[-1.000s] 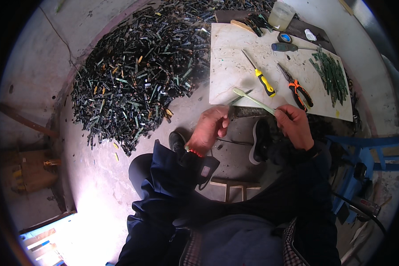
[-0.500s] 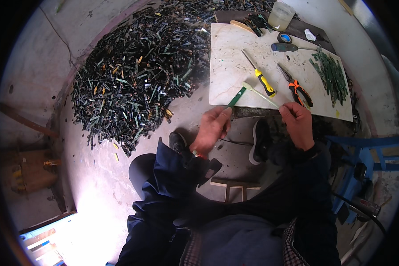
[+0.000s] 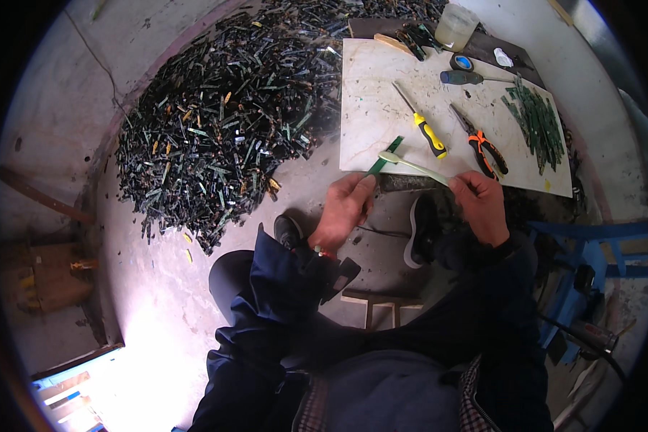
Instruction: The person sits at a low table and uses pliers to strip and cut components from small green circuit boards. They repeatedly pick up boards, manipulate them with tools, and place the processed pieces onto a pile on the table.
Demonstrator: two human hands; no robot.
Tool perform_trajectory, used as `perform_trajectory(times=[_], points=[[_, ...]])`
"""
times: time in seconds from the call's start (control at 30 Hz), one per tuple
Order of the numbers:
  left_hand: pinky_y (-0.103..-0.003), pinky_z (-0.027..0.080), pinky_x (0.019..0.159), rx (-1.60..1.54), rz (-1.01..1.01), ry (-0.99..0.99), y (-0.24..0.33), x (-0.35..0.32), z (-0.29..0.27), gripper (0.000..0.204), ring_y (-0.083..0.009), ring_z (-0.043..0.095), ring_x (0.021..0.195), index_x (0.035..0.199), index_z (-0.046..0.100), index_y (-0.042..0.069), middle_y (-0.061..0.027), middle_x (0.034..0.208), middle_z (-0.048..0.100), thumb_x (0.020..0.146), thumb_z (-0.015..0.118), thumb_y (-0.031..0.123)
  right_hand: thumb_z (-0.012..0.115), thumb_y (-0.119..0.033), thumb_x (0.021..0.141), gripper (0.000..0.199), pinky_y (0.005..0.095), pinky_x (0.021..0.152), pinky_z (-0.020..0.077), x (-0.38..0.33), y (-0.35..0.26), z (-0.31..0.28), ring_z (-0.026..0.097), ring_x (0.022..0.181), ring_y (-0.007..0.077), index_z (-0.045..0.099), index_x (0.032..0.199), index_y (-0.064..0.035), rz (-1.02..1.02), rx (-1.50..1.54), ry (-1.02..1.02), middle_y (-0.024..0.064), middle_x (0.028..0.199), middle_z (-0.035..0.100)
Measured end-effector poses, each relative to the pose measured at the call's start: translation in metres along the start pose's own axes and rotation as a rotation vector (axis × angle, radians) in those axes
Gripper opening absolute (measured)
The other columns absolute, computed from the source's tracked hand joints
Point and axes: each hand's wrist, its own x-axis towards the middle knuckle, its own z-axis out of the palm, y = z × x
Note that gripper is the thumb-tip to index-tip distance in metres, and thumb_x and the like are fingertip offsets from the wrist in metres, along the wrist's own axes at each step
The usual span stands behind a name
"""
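Observation:
My left hand (image 3: 345, 209) pinches the lower end of a narrow green strip (image 3: 394, 145), which looks like a piece of circuit board and points up and to the right. In my right hand (image 3: 481, 207) is the handle end of a pale green toothbrush (image 3: 426, 172). Its head lies across the strip's middle, touching it or just above. Just beyond, a yellow-and-black-handled screwdriver (image 3: 430, 137) and pliers (image 3: 478, 139) with orange-and-black grips rest on a white board (image 3: 367, 93).
A bundle of green strips (image 3: 540, 126) lies on the board's right. Behind are a dark-handled screwdriver (image 3: 462, 77), a blue-cored tape roll (image 3: 461, 63) and a plastic cup of cloudy liquid (image 3: 456, 27). A large heap of strips (image 3: 223, 122) covers the floor at left; a blue stool (image 3: 590, 237) stands right.
The toothbrush head has slid down the green strip, toward my left hand. My right hand has shifted slightly left and nearer; the left hand stays put.

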Motion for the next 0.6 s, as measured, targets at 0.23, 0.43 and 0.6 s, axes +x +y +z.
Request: perform_trajectory(times=[0.23,0.43,0.6], points=[[-0.023,0.033,0.046,-0.022,0.004,0.015,-0.001,0.001,-0.002,0.025,-0.0089,0.043,0.049,0.081,0.055,0.006,-0.0012,0.060,0.051,0.095,0.052,0.027,0.063,-0.017,0.090,0.017,0.0202,0.053,0.0369,-0.001,-0.006,-0.003,0.045,0.058,0.0030,0.064,0.085,0.0002,0.007,0.026,0.057,-0.0033,0.064,0.054],[-0.023,0.032,0.046,-0.014,0.008,0.016,-0.002,0.001,-0.002,0.026,-0.0088,0.043,0.049,0.081,0.055,0.006,-0.0013,0.060,0.051,0.095,0.052,0.027,0.063,-0.016,0.090,0.017,0.0204,0.057,0.0384,0.005,0.006,-0.003,0.047,0.062,0.0033,0.064,0.086,0.0008,-0.041,0.050,0.205,-0.0026,0.066,0.055],[-0.024,0.032,0.046,0.034,0.010,0.017,-0.002,0.002,-0.003,0.025,-0.0087,0.042,0.049,0.081,0.054,0.006,-0.0014,0.061,0.051,0.095,0.051,0.027,0.064,-0.016,0.090,0.017,0.0210,0.054,0.0368,0.004,0.001,0.004,0.045,0.060,0.0038,0.064,0.086,0.0010,-0.013,0.044,0.097,-0.0025,0.064,0.054]])
